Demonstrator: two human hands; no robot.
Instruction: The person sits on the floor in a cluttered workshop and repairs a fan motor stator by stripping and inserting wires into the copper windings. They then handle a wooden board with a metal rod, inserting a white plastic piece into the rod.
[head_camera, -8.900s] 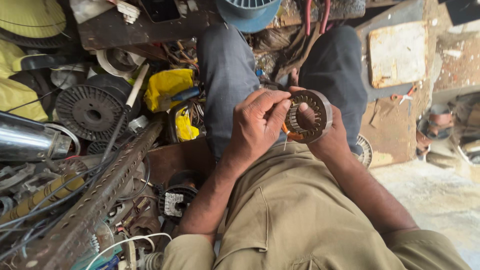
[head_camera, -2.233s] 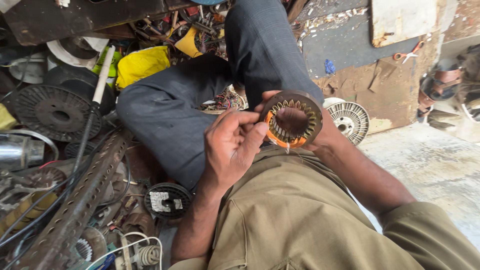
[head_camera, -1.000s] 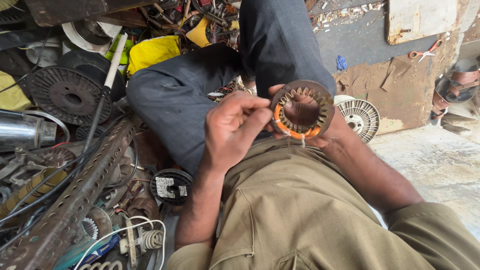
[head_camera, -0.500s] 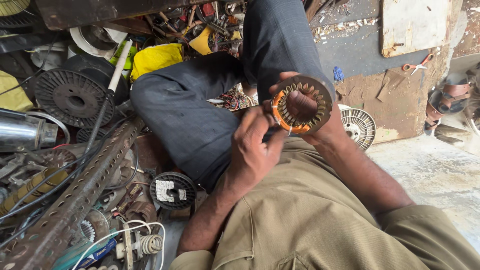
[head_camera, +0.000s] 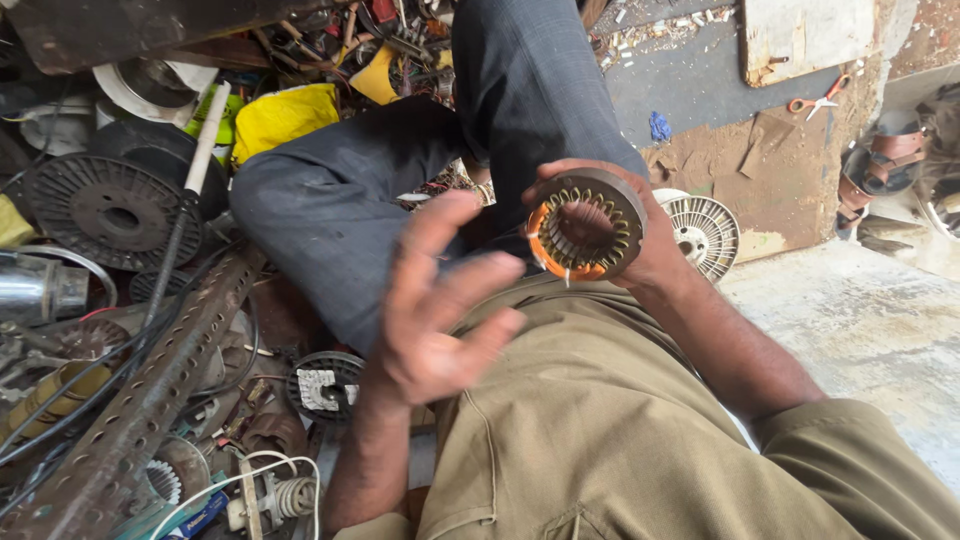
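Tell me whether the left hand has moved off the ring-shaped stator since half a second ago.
Yes. The left hand has come off the stator and sits open, lower and further left, over the dark trouser leg. The right hand holds the stator alone.

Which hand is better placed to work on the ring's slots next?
Left, probably. The right hand already grips the slotted ring from behind, so it is busy steadying it. The left hand is open, empty and just beside the ring, free to reach in.
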